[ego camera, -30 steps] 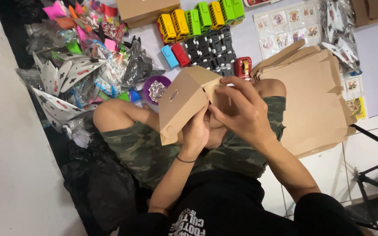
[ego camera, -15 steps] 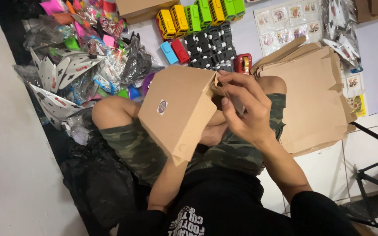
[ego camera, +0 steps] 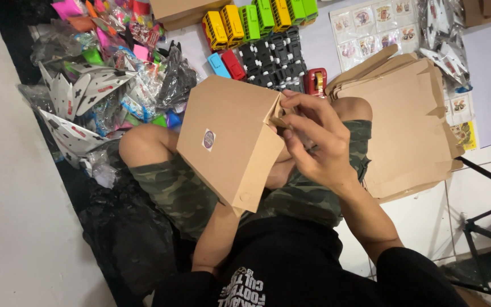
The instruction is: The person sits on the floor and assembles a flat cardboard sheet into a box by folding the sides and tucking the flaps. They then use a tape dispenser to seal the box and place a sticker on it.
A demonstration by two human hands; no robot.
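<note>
**Brown box held over the lap**

A stack of flat brown cardboard sheets (ego camera: 410, 125) lies just to the right of the cardboard box (ego camera: 228, 142). The box, a small round sticker (ego camera: 208, 139) on its face, sits tilted above the camouflage shorts (ego camera: 171, 193). The right hand (ego camera: 319, 148) pinches a flap at the box's upper right edge. The left hand is hidden behind the box; its grip cannot be told. Coloured toy buses (ego camera: 257, 17) stand beyond the box.

The white tiled floor (ego camera: 416, 227) carries a stack of flat brown cardboard sheets (ego camera: 410, 125). Coloured toy buses (ego camera: 257, 20), black toy pieces (ego camera: 271, 59) and crinkled plastic packets (ego camera: 109, 85) lie beyond it.
</note>
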